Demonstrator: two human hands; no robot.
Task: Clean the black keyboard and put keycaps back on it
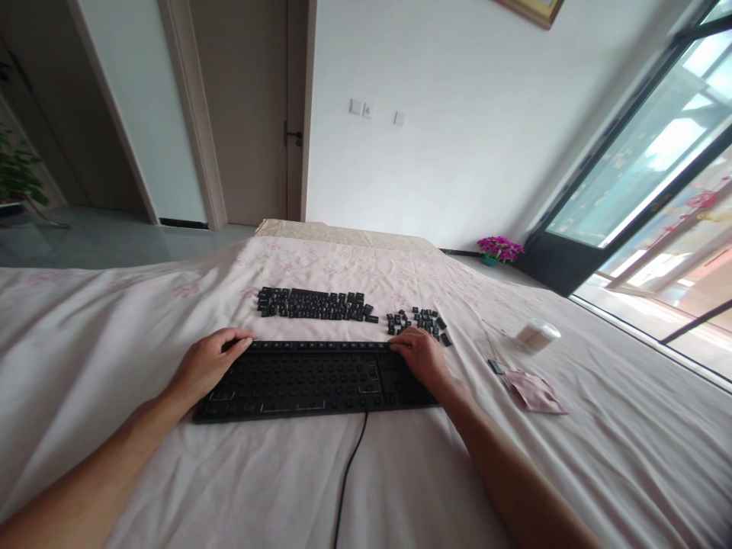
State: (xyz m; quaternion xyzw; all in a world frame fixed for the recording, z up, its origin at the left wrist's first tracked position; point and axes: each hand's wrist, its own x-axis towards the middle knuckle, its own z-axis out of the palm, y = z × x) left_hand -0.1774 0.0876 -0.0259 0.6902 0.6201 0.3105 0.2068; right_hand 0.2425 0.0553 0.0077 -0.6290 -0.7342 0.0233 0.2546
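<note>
A black keyboard (pixel 320 381) lies on the pale pink cloth, most of its keycaps off, with one row of caps along its far edge. My left hand (pixel 214 358) grips its far left corner, thumb on top. At the far edge, right of the middle, my right hand (pixel 420 354) has its fingers closed on the keyboard; what its fingertips press is partly hidden. Beyond the keyboard, loose keycaps (pixel 314 305) lie grouped in rows. A smaller scatter of keycaps (pixel 426 316) sits just past my right hand. The keyboard's cable (pixel 348 465) runs toward me.
To the right stand a clear tub of cotton swabs (pixel 538 335) and a folded pink cloth (pixel 536 392), with a small dark-headed tool (pixel 495 367) beside it. The wrinkled bedsheet (pixel 142 305) covers the surface. Purple flowers (pixel 499 248) stand on the floor beyond.
</note>
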